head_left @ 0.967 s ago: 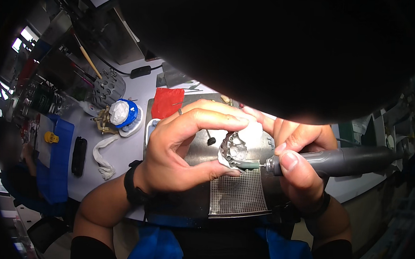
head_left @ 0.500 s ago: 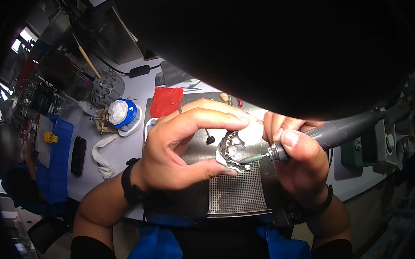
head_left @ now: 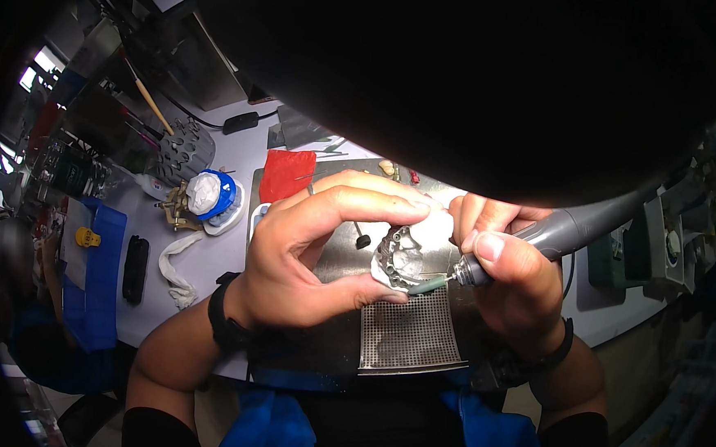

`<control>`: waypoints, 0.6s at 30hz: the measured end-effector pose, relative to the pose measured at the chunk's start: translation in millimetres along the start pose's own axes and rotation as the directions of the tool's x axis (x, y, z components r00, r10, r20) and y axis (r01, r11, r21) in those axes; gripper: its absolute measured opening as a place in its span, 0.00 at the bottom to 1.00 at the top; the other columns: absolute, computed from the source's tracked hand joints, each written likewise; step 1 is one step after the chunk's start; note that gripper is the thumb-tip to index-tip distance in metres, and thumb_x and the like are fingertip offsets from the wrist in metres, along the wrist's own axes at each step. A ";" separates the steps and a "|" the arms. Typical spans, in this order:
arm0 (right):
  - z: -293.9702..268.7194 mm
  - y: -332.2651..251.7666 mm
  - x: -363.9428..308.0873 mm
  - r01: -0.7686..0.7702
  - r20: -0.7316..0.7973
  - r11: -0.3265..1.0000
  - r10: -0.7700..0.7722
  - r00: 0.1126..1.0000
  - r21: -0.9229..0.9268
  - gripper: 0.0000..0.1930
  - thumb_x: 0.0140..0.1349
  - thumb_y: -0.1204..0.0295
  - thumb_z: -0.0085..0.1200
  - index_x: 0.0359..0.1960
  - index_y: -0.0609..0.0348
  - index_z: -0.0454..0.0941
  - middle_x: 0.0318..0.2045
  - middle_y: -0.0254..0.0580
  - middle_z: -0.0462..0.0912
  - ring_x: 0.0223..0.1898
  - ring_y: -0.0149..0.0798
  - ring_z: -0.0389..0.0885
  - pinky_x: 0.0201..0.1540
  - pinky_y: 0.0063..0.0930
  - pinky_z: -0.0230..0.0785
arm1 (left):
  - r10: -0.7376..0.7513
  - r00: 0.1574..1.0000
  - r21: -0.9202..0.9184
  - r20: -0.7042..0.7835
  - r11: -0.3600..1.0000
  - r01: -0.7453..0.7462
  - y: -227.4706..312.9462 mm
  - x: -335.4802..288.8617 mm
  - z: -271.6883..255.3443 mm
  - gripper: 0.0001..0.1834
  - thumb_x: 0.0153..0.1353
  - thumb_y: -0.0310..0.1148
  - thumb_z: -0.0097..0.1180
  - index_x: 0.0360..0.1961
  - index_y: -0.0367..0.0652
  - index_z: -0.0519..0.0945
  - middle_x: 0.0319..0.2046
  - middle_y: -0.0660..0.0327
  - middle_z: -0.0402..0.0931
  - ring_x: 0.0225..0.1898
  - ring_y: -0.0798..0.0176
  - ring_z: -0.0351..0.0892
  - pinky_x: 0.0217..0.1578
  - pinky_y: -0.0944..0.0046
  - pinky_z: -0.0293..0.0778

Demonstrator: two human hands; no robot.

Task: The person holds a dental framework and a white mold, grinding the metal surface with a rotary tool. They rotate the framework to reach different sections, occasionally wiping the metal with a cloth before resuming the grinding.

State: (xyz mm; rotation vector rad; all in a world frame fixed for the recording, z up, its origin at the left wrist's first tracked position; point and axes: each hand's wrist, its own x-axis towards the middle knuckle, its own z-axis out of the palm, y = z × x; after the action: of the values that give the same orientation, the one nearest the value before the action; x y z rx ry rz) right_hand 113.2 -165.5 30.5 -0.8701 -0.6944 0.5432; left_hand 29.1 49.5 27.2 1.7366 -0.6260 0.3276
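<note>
My left hand [head_left: 303,253] grips a white plaster dental model [head_left: 435,232] between thumb and fingers, in the middle of the view. Along the model's left side runs a dark grey metal framework [head_left: 389,254], curved like a dental arch. In my right hand [head_left: 519,274] is a grey rotary handpiece [head_left: 583,227], held like a pen and pointing left. Its pale green tapered bit [head_left: 428,287] lies at the near edge of the model, close to my left thumb tip. Whether the bit touches the metal or the plaster, I cannot tell.
Beneath my hands is a metal bench plate with a perforated grille [head_left: 410,337]. A dark round-headed bur [head_left: 363,242] and a red square [head_left: 288,177] lie near the left hand. Further left stand a blue-banded plaster model [head_left: 212,196] and a grey tool holder [head_left: 186,151]. A large black shape covers the top.
My right hand has shifted slightly left with the handpiece. The green bit has moved from inside the arch to the model's near edge. My left hand has hardly moved.
</note>
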 end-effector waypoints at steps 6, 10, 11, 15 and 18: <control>1.3 1.1 0.2 -0.007 -0.024 1.000 0.007 1.000 0.002 0.08 0.62 0.76 0.58 0.30 0.56 0.69 0.23 0.32 0.73 0.25 0.24 0.67 0.31 0.23 0.60 | 0.001 0.996 -0.009 -0.090 1.000 -0.002 0.2 -0.2 6.3 0.31 0.46 0.23 0.77 0.53 0.33 0.81 0.52 0.49 0.83 0.56 0.52 0.82 0.60 0.55 0.73; 2.4 1.1 -0.1 -0.007 -0.027 1.000 0.007 1.000 0.000 0.08 0.62 0.75 0.58 0.30 0.56 0.69 0.24 0.33 0.74 0.26 0.24 0.68 0.32 0.24 0.60 | 0.011 0.996 -0.019 -0.090 1.000 -0.013 1.2 0.3 5.5 0.30 0.46 0.23 0.77 0.53 0.33 0.81 0.52 0.48 0.83 0.56 0.51 0.82 0.60 0.55 0.73; 1.6 1.5 -0.1 -0.007 -0.028 1.000 0.007 1.000 -0.001 0.08 0.62 0.75 0.58 0.30 0.56 0.69 0.24 0.33 0.74 0.26 0.24 0.68 0.32 0.24 0.60 | 0.011 0.996 -0.021 -0.090 1.000 -0.013 0.4 0.4 5.6 0.30 0.46 0.23 0.77 0.53 0.33 0.81 0.52 0.48 0.83 0.56 0.51 0.82 0.60 0.55 0.73; 1.1 1.9 -0.2 -0.011 -0.010 1.000 0.012 1.000 0.019 0.08 0.62 0.75 0.58 0.30 0.56 0.69 0.24 0.33 0.73 0.26 0.24 0.67 0.32 0.23 0.60 | 0.021 0.996 -0.008 -0.083 1.000 -0.021 -0.9 0.7 5.2 0.30 0.46 0.23 0.77 0.53 0.33 0.82 0.52 0.48 0.83 0.56 0.51 0.82 0.60 0.55 0.73; 0.5 1.8 -0.4 -0.019 -0.017 1.000 0.019 1.000 0.024 0.08 0.62 0.76 0.58 0.30 0.56 0.69 0.23 0.33 0.73 0.26 0.24 0.67 0.32 0.23 0.60 | 0.019 0.997 -0.005 -0.073 1.000 -0.020 -0.3 0.3 4.2 0.30 0.46 0.23 0.77 0.53 0.33 0.82 0.52 0.48 0.83 0.56 0.51 0.82 0.60 0.55 0.73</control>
State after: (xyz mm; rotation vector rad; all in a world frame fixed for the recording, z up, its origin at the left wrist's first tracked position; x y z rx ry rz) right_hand 112.3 -164.6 29.1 -0.8585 -0.6629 0.5593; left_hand 29.0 45.4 26.0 1.7059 -0.5911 0.4003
